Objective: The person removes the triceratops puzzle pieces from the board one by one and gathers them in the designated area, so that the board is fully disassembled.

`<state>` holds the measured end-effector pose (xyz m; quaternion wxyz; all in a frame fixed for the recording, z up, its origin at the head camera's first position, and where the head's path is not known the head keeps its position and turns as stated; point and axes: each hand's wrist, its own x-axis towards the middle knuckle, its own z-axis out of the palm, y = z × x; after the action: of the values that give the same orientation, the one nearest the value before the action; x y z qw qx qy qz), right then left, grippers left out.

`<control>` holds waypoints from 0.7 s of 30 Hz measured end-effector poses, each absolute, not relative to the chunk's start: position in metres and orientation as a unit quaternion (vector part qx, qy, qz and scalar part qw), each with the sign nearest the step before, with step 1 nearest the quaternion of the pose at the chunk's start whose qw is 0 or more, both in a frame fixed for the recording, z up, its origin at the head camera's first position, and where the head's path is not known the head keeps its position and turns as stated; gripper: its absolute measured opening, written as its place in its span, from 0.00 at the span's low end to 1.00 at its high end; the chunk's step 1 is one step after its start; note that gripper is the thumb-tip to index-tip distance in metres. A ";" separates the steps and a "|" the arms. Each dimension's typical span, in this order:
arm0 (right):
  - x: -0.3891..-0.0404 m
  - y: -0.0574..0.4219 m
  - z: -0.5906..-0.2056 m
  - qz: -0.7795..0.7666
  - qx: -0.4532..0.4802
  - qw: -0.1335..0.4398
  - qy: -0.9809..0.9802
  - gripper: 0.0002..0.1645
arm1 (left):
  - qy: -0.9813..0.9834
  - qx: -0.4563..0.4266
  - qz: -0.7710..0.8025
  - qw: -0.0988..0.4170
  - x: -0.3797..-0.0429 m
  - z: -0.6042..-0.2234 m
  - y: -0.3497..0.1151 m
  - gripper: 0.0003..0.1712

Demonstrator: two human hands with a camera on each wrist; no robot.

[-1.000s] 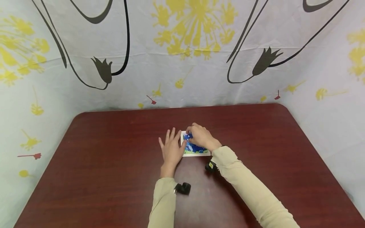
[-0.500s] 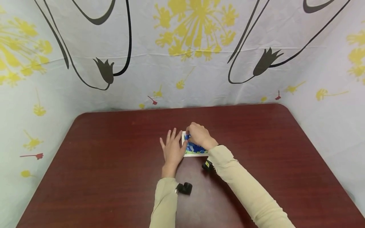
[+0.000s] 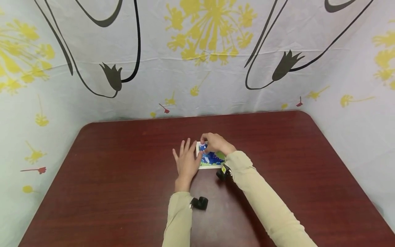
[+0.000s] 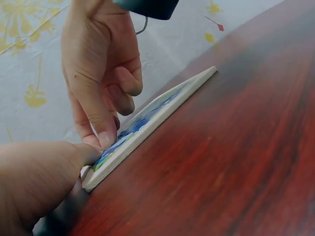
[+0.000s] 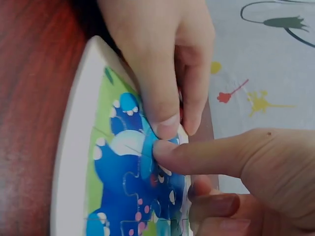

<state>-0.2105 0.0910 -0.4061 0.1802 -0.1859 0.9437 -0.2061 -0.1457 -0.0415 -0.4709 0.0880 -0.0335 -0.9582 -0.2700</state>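
A jigsaw puzzle (image 3: 211, 159) with a blue animal picture lies flat in a pale frame (image 5: 69, 147), near the middle of the table. My left hand (image 3: 186, 164) rests along its left side, fingers spread, with the thumb (image 5: 165, 110) over the edge of the picture. From the right, my right hand (image 3: 216, 143) reaches across the upper part. Its thumb (image 4: 105, 135) and index finger come down on a puzzle piece (image 5: 147, 147) at the left end, next to my left thumb; its other fingers are curled. The piece's outline is partly hidden under the fingertips.
The dark red wooden table (image 3: 123, 178) stretches around the puzzle on all sides. A white cloth (image 3: 148, 85) with yellow and grey flower prints hangs behind the table's far edge. Black wrist cameras (image 3: 200, 203) stick out from both sleeves near the tabletop.
My right wrist and forearm have shifted a little left and swung round, so more of the puzzle's right part shows. My right fingertips stay over its left end. The left hand keeps its place.
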 end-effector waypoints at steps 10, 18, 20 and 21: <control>-0.217 0.086 -0.411 -0.246 -0.184 0.239 0.921 0.20 | -0.964 -0.025 -0.257 0.069 -0.145 -0.474 -0.047 0.30; -0.213 0.090 -0.408 -0.219 -0.199 0.179 0.938 0.20 | -0.963 -0.034 -0.258 0.074 -0.145 -0.471 -0.045 0.30; -0.213 0.092 -0.407 -0.216 -0.205 0.165 0.940 0.20 | -0.963 -0.035 -0.258 0.074 -0.145 -0.470 -0.044 0.31; -0.213 0.092 -0.407 -0.217 -0.204 0.163 0.941 0.20 | -0.963 -0.035 -0.257 0.074 -0.146 -0.470 -0.044 0.31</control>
<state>-0.2126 0.0920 -0.4069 0.1627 -0.2039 0.9407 -0.2168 -0.1456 -0.0435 -0.4698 0.0743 -0.0352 -0.9629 -0.2569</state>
